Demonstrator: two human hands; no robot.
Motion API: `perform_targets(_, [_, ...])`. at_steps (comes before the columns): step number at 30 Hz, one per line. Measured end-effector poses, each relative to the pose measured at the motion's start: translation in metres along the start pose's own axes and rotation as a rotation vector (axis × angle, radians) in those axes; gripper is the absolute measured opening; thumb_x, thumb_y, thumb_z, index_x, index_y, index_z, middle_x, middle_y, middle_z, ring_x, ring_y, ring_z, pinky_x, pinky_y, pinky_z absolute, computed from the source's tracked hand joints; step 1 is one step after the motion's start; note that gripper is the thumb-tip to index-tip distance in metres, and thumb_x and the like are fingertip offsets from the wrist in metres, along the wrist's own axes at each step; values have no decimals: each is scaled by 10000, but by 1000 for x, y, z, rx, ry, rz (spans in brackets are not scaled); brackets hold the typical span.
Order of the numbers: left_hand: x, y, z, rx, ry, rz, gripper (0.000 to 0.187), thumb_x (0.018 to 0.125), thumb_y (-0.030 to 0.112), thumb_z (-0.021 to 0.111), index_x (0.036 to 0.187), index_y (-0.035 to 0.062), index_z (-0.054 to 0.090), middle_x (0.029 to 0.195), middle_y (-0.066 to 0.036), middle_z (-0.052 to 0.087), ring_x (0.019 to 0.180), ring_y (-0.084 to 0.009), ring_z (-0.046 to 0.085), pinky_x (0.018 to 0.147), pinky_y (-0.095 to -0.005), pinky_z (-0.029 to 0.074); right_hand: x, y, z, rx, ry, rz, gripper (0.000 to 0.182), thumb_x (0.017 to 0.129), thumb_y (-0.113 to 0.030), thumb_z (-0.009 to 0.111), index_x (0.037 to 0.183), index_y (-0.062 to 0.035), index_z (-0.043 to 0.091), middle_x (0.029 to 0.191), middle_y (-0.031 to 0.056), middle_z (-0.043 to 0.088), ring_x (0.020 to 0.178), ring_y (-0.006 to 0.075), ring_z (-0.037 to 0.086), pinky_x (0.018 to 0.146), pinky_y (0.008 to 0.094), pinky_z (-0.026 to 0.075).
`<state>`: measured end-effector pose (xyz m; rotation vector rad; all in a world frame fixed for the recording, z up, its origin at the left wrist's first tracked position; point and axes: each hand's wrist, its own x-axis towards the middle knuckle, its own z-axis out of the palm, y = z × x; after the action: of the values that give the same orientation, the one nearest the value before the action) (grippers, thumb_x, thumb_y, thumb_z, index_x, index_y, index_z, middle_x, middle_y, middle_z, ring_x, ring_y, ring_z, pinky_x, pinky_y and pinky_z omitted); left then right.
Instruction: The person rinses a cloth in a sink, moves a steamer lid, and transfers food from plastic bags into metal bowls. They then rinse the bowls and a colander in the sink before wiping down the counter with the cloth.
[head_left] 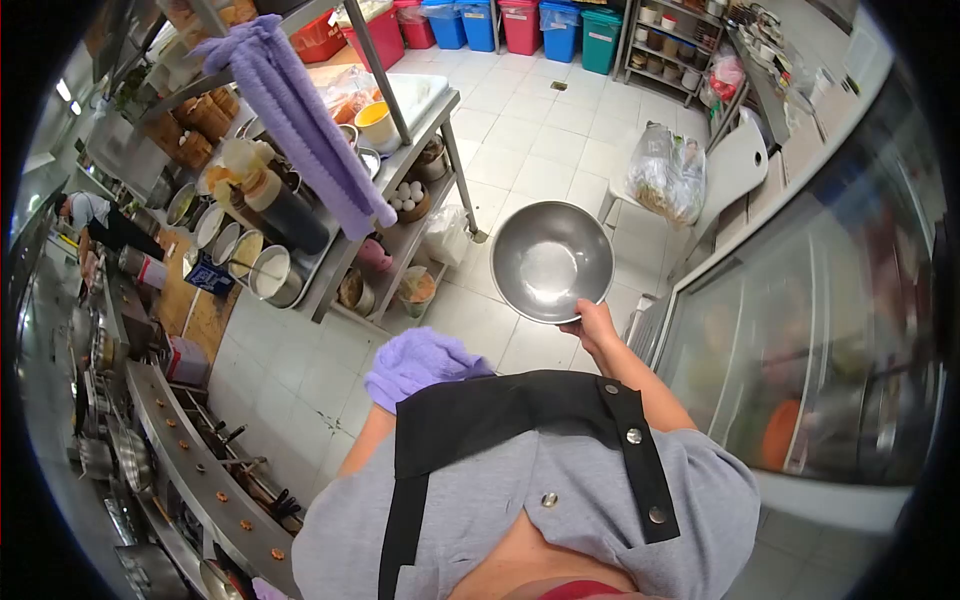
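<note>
A wide steel bowl (552, 262) is held out in front of my body by my right hand (594, 326), whose fingers close on its near rim. The bowl's inside faces up and nothing shows in it. At the left, a bunched purple towel (425, 366) lies over the end of my left arm and covers my left hand, so its fingers are hidden. Another purple towel (300, 130) hangs from the shelf frame above the steel table.
A steel table (340, 245) with bottles and pots stands ahead left. A glass-doored fridge (800, 330) is close on the right. A white chair (735, 170) holds plastic bags (668, 175). A stove (205, 465) lies left; a person (110, 225) bends far left.
</note>
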<state>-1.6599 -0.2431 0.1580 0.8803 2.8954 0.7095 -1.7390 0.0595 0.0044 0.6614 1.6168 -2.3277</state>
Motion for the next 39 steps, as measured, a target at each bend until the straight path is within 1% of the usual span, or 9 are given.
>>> perform_targets(3, [40, -110, 74, 378, 140, 62, 263, 752, 279, 520, 991, 197, 596, 933, -71, 580, 967, -188, 527, 860, -285, 408, 42, -38, 19, 36, 21, -22, 311, 711, -47, 437, 1005, 49, 472, 850, 151, 573, 663, 253, 604, 516, 346, 541])
perform_targets(13, [261, -142, -24, 97, -343, -318, 279, 795, 245, 499, 1032, 137, 598, 1065, -83, 568, 1041, -221, 514, 903, -319, 396, 204, -127, 12, -79, 81, 110, 313, 717, -83, 472, 1006, 36, 484, 819, 127, 558, 636, 241, 592, 470, 321, 523])
perform_targets(19, [392, -187, -34, 226, -428, 10, 256, 784, 204, 512, 1006, 107, 597, 1014, -120, 573, 949, -273, 550, 810, -367, 422, 293, -197, 11, -80, 81, 26, 328, 729, -107, 485, 1027, 31, 482, 808, 100, 552, 628, 202, 586, 478, 280, 513])
perform_targets(21, [426, -180, -41, 449, -515, -60, 214, 730, 136, 524, 920, 97, 612, 878, -121, 584, 764, -296, 609, 591, -455, 491, 326, -222, 11, -134, 7, 68, 342, 729, -111, 485, 1038, 35, 481, 826, 102, 561, 607, 188, 579, 486, 270, 516])
perform_targets(22, [444, -208, -14, 330, -531, -108, 272, 764, 219, 529, 954, 39, 604, 926, -155, 571, 933, -364, 552, 567, -524, 460, 350, -234, 14, -157, -27, 68, 368, 722, -105, 484, 1060, 42, 476, 852, 107, 568, 628, 186, 584, 492, 271, 520])
perform_targets(30, [574, -222, -37, 290, -224, -701, 286, 734, 181, 547, 872, -66, 587, 856, -207, 570, 867, -359, 570, 527, -504, 460, 498, -357, 112, -436, -623, -55, 530, 692, -125, 528, 1163, 42, 352, 919, 149, 538, 677, 199, 578, 479, 295, 506])
perform_targets(34, [603, -271, -41, 442, -86, -668, 281, 673, 152, 551, 797, -98, 590, 806, -240, 566, 734, -356, 592, 625, -426, 495, 549, -408, 169, -618, -790, -45, 601, 719, -134, 560, 1235, 26, 296, 1003, 164, 516, 792, 218, 579, 548, 294, 517])
perform_targets(37, [635, -315, -34, 528, 46, -845, 291, 653, 170, 562, 797, -80, 600, 812, -246, 562, 747, -360, 584, 622, -424, 496, 591, -424, 197, -474, -805, -264, 726, 730, -137, 622, 1313, -13, 208, 1178, 191, 429, 957, 255, 538, 687, 327, 511])
perform_targets(39, [660, -341, -47, 444, 107, -880, 306, 658, 194, 568, 821, -59, 621, 853, -247, 572, 781, -360, 582, 659, -427, 491, 620, -437, 213, -522, -853, -812, 888, 699, -152, 698, 1359, -55, 111, 1323, 180, 298, 1083, 291, 469, 805, 372, 468])
